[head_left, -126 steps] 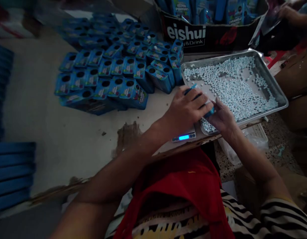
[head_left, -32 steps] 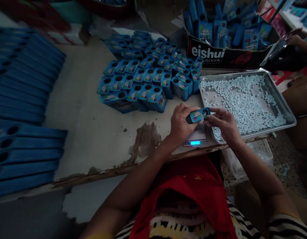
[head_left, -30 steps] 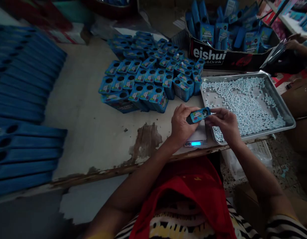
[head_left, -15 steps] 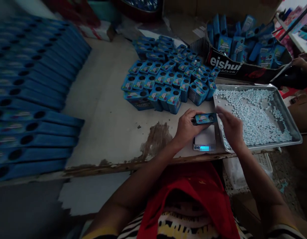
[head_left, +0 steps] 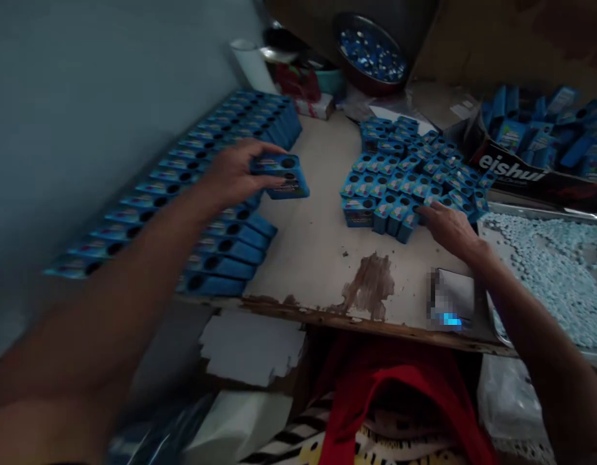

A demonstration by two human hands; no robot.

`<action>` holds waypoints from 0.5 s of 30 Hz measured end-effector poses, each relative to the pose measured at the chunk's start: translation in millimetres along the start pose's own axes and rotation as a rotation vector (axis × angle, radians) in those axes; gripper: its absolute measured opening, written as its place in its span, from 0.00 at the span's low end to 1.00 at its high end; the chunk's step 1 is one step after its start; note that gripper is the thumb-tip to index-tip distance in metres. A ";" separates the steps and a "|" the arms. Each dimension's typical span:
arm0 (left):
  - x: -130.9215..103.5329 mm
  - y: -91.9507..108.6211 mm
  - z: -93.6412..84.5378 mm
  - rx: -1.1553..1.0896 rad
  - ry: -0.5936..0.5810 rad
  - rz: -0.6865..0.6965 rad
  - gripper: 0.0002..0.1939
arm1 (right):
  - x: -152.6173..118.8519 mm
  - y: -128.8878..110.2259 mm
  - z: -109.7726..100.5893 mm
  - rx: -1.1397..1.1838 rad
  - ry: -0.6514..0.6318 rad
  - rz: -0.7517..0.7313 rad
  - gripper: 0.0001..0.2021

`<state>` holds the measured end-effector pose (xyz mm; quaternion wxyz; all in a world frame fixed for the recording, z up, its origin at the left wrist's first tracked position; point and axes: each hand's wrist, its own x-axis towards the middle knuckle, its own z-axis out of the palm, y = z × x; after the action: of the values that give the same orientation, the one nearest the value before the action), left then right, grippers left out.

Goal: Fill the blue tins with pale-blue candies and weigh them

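Observation:
My left hand (head_left: 235, 173) is closed around a small blue candy box (head_left: 289, 175), thumb on the near side and fingers on the far side. The box is held over the right edge of the ordered rows of blue boxes (head_left: 157, 174); whether it touches them I cannot tell. My right hand (head_left: 448, 226) reaches to the near right end of a loose group of blue boxes (head_left: 390, 184). Its outstretched fingertips are at a standing box (head_left: 407, 227); the thumb is mostly hidden. The boxes show dark round holes on top.
A small digital scale (head_left: 454, 290) with a lit display lies near the table's worn front edge (head_left: 327, 316). To its right stands a metal tray (head_left: 496, 323) of pale blue candies. Behind are a carton (head_left: 511, 171) of blue boxes and a round pan (head_left: 370, 55) of shiny blue pieces.
My left hand has carried the candy box from above the scale leftward to the ordered rows. My right hand has moved from the tray's edge to the loose group. The view has swung left.

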<state>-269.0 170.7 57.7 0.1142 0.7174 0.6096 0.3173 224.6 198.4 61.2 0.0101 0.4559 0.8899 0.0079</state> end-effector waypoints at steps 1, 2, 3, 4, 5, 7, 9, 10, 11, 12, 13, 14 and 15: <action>-1.5 -7.1 -3.5 0.019 -0.066 -0.032 0.41 | 12.1 -2.2 -3.3 -0.047 -0.092 0.002 0.21; -5.1 -10.9 -6.1 0.039 -0.132 -0.060 0.38 | 19.2 -2.0 -5.4 -0.090 -0.166 0.007 0.18; -9.9 -12.9 -8.3 0.061 -0.194 -0.083 0.35 | 21.7 0.6 -6.2 -0.122 -0.206 0.013 0.16; -14.9 -14.5 -10.4 0.082 -0.252 -0.106 0.32 | 19.7 5.3 -5.9 -0.143 -0.219 0.028 0.15; -19.7 -16.4 -12.8 0.100 -0.294 -0.128 0.29 | 13.8 12.1 -4.9 -0.147 -0.204 0.052 0.15; -27.7 -21.6 -17.9 0.131 -0.335 -0.160 0.26 | -9.1 29.1 -2.6 -0.073 -0.108 0.086 0.15; -34.7 -26.5 -20.7 0.154 -0.364 -0.171 0.26 | -44.7 44.8 -3.5 -0.004 0.004 0.143 0.16; -38.2 -28.3 -19.8 0.160 -0.370 -0.167 0.30 | -65.7 49.6 -5.9 0.027 0.050 0.180 0.17; -41.9 -29.7 -16.8 0.162 -0.370 -0.159 0.35 | -87.2 51.6 -9.3 0.057 0.085 0.221 0.18; -45.8 -31.3 -11.8 0.171 -0.357 -0.144 0.40 | -108.0 50.6 -13.0 0.091 0.102 0.266 0.18; -50.0 -33.6 -5.2 0.178 -0.342 -0.130 0.47 | -126.8 47.0 -16.2 0.133 0.103 0.313 0.18; -54.6 -37.1 2.4 0.203 -0.299 -0.115 0.52 | -142.8 41.7 -18.1 0.173 0.091 0.361 0.18; -59.3 -42.2 10.4 0.270 -0.215 -0.085 0.53 | -155.7 35.5 -18.3 0.207 0.073 0.408 0.17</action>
<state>-299.9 126.6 7.7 0.0945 0.7295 0.6609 0.1488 343.9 92.6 82.0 -0.0708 0.6244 0.7751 -0.0652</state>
